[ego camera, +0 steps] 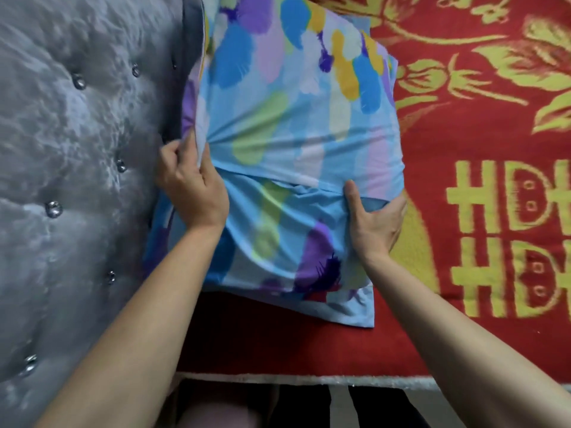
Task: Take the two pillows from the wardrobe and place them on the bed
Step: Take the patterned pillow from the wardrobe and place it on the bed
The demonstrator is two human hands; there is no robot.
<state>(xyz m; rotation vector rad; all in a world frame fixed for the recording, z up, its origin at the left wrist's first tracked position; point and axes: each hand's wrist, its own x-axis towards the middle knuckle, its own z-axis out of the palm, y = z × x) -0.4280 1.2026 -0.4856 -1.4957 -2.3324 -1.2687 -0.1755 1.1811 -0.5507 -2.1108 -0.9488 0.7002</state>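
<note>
A pillow (287, 149) in a light-blue case with purple, yellow, green and pink brush strokes lies on the bed, along the grey headboard. My left hand (188, 183) pinches the case's fabric at the pillow's left edge, close to the headboard. My right hand (375, 217) grips its right side, thumb pressed on top and fingers tucked under the edge. At the top of the frame more of the same printed fabric (247, 13) shows beyond this pillow; I cannot tell whether it is a second pillow.
The bed carries a red blanket (482, 149) with yellow flowers and letters, spreading to the right. A grey tufted headboard (77, 149) with shiny buttons fills the left. The bed's near edge (309, 379) runs across the bottom, with dark floor below it.
</note>
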